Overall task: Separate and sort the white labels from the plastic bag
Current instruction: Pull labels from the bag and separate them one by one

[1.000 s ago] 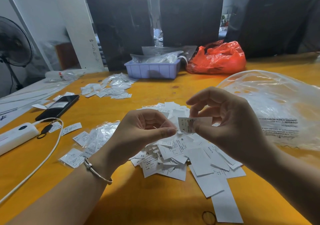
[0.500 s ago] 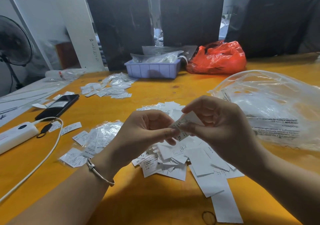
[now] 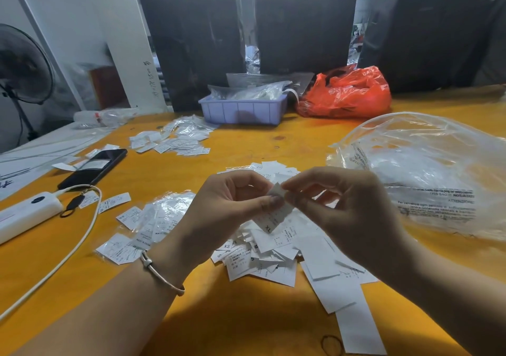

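At the centre of the frame a white label (image 3: pixel 275 211) marked XL is held above the pile (image 3: pixel 276 254) of loose labels, its long axis slanting from upper right down to lower left, the printed end pointing down toward the pile. The left hand (image 3: pixel 227 213) pinches it between thumb and curled fingers; the right hand (image 3: pixel 345 207) pinches its upper edge with thumb and forefinger, the other fingers bent. To the right lies the clear bag (image 3: pixel 427 169). Left of the hands are bagged labels (image 3: pixel 153 218), a phone (image 3: pixel 93 168), a cable (image 3: pixel 68 248). At upper centre stand a tray (image 3: pixel 242 111) and a red bag (image 3: pixel 346 92).
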Motion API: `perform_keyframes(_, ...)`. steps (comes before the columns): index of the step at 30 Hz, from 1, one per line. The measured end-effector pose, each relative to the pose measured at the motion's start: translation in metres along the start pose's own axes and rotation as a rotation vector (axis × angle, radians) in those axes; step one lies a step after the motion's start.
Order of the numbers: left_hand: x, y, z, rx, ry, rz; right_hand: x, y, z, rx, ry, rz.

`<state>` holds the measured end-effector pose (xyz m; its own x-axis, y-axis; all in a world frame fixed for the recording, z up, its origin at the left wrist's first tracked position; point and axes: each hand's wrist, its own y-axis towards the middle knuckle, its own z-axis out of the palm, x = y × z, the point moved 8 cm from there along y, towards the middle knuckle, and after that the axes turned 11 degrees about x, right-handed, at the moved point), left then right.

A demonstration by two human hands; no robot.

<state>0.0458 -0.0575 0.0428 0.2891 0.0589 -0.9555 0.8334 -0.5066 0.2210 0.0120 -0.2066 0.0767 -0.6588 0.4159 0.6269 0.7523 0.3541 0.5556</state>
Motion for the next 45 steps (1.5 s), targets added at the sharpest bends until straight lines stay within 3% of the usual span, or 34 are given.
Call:
perform_keyframes(7,0.002,0.0,-0.003,-0.023,-0.002,-0.014,-0.014,0.003,0.007,0.135,0.267,0.112)
perform_keyframes(16,-0.001,-0.002,-0.003,-0.019,-0.008,-0.001,-0.018,0.003,0.011,0.21,0.142,0.148)
perform_keyframes(20,-0.005,-0.002,-0.003,-0.009,-0.032,0.02,-0.024,0.002,0.017,0.241,0.23,0.206)
perform_keyframes(31,-0.008,-0.002,-0.002,0.002,0.047,0.058,-0.023,0.0,0.014,0.175,0.331,0.256)
perform_keyframes(45,-0.001,0.0,-0.007,-0.018,0.134,-0.021,-0.019,0.001,0.005,0.061,0.346,0.146)
